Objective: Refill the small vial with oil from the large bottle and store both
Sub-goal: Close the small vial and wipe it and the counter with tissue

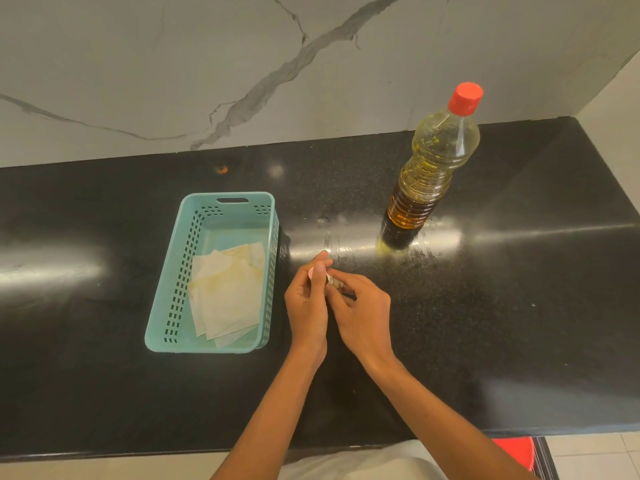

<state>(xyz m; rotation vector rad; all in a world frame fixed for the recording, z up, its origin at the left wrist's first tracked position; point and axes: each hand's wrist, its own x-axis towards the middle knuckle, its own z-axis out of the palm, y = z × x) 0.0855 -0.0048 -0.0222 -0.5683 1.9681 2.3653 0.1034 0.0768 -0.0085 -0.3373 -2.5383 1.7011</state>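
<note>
- While you are working at the black surface (pixel 519 306), it is carrying everything you need, and it is looking smeared and shiny around the bottle's base, so be keeping your grip dry.
- You are leaving the large bottle (pixel 429 174) upright at the back right, well apart from your hands, its red cap (pixel 465 98) on; it is sitting more than half full of oil.
- You are keeping the teal basket (pixel 162 306) just to the left of your hands, with stained paper sheets (pixel 225 292) lying in it; judging by the task, it is likely serving as the storage spot.
- Your left hand (pixel 306 306) and right hand (pixel 363 313) are meeting together in front of you, both closed around the small vial (pixel 333 281).
- You are holding the vial low over the surface, between basket and bottle; only a sliver of it is showing between your fingers, so I cannot tell whether its cap is on or coming off.
- If you are unscrewing it, as seems likely, be holding the body steady with one hand and turning only the top with the other, keeping the vial upright and the cap in hand so it is not rolling away.
</note>
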